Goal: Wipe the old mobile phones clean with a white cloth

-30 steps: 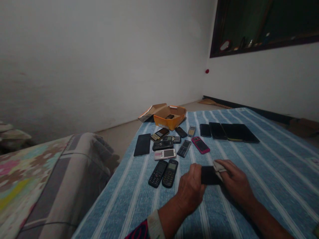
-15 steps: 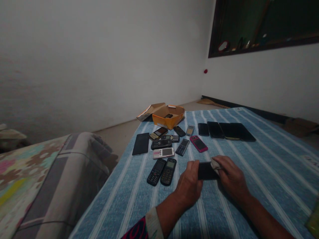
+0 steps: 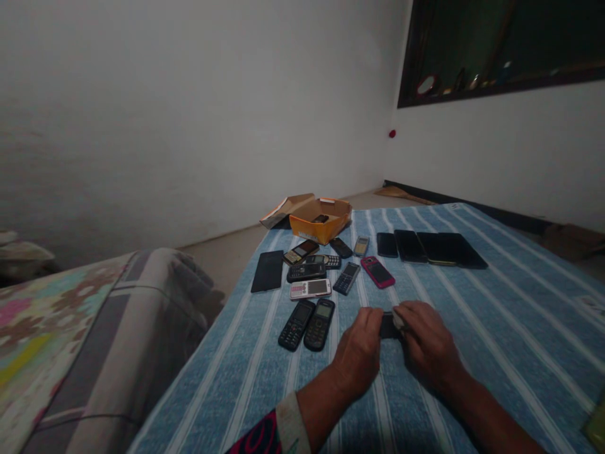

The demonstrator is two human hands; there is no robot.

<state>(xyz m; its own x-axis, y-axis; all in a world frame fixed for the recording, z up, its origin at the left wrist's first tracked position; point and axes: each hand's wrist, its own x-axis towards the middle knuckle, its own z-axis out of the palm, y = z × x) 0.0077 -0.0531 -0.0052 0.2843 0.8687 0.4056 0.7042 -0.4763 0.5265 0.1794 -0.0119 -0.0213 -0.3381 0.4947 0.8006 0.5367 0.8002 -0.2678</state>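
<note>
Black device [image 3: 388,326], ends hidden, cloth [image 3: 397,321] mostly covered

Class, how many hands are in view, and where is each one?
2. The left hand grips the left end of a dark phone; the right hand holds a pale cloth against that phone. No other hand shows.

Dark window [image 3: 505,41] in pale wall [image 3: 496,142], floral cover [image 3: 42,328] at left

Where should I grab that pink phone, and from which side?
Likely the near end of the pink phone, pinched by its long edges from the right: it lies flat, angled toward the right hand, with a keypad phone on its left.
</note>
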